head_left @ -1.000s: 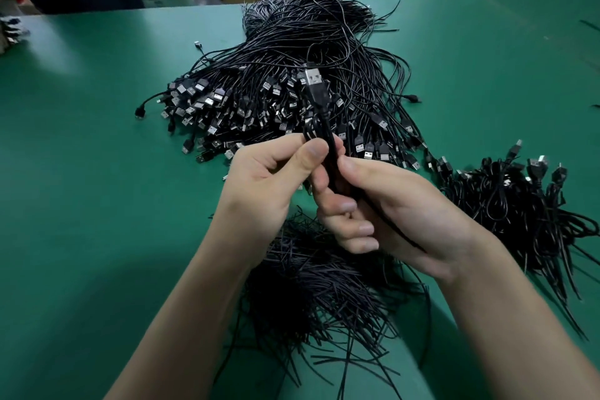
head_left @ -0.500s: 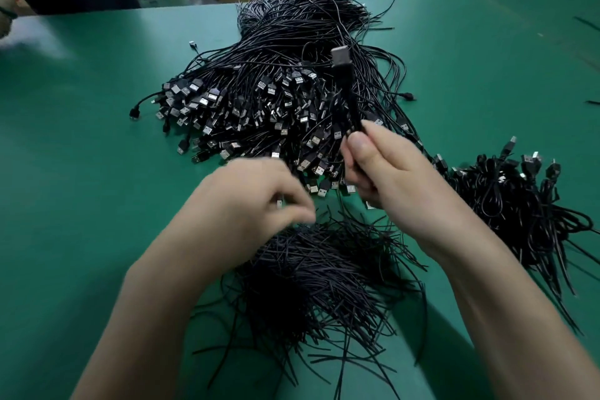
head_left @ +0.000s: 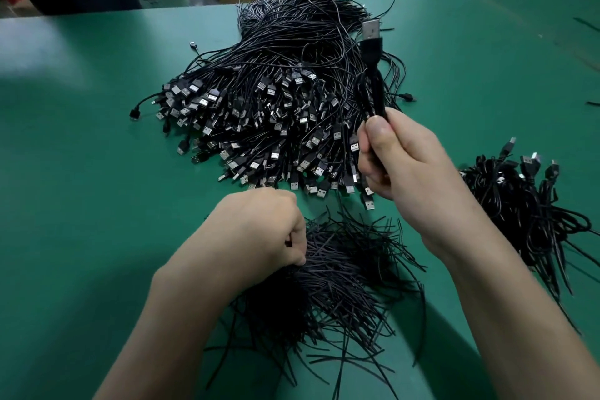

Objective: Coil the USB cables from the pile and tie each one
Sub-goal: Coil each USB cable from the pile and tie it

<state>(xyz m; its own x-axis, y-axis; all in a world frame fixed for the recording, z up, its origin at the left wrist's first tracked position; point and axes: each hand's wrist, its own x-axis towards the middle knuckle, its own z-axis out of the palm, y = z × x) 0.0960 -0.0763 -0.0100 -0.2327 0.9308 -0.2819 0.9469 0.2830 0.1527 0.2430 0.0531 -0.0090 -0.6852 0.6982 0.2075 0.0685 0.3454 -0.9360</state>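
Two hands share the job: our right hand [head_left: 406, 166] grips the coiled cable [head_left: 376, 88] upright in a closed fist, its USB plug [head_left: 371, 30] pointing up, raised over the near edge of the cable pile [head_left: 266, 101]. Our left hand [head_left: 259, 230] curls, knuckles up, into the heap of twist ties [head_left: 350, 286]; we cannot tell whether it has one pinched. We judge the step is fetching a tie, so we should tease out one strand only and clamp the coil firmly so no loop slips. Finished bundles [head_left: 519, 201] lie to the right on the green surface [head_left: 81, 172]
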